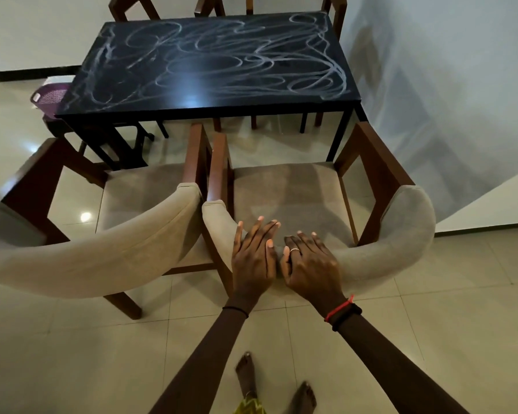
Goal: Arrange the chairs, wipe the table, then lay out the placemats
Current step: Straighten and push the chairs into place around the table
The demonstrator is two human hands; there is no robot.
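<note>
Two beige upholstered chairs with brown wooden frames stand side by side before a black table (pixel 210 106) covered in white swirl marks. Both my hands lie on the curved backrest of the right chair (pixel 383 255). My left hand (pixel 253 255) rests flat with fingers straight over the backrest's top. Beside it, my right hand (pixel 310 264) lies on the backrest with fingers loosely bent over the edge. The left chair (pixel 81 258) stands touching or nearly touching the right one. No cloth or placemats are visible.
More brown chairs (pixel 132 7) stand at the table's far side. A purple basket (pixel 50 98) sits on a dark stool at the table's left. A white wall (pixel 446 100) runs close along the right. My bare feet (pixel 247 375) stand on the tiled floor.
</note>
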